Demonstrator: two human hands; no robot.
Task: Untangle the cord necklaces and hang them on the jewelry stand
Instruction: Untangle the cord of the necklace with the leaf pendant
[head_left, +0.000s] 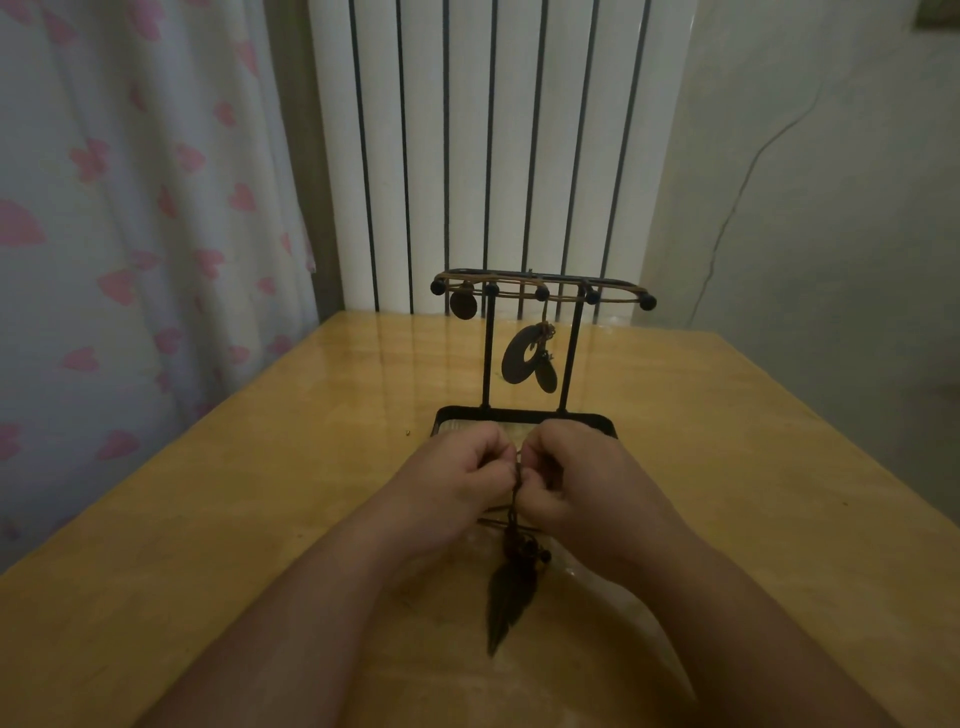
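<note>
A black metal jewelry stand (487, 353) stands at the middle of the wooden table, with a tray base and a top bar with ball-tipped pegs. Brown cord necklaces hang on the bar: a round disc pendant (462, 304) at the left and a ring-and-oval pendant (527, 358) between the posts. In front of the stand, my left hand (457, 478) and my right hand (566, 478) sit close together, both pinching a dark cord necklace (515, 499). Its feather-shaped pendant (506, 597) dangles below my hands, just above the table.
The wooden table (260, 493) reaches to a white radiator (467, 156) at the back. A curtain with pink hearts (130, 234) hangs at the left, and a plain wall (805, 208) is at the right. A tiny speck (408, 431) lies left of the stand's base.
</note>
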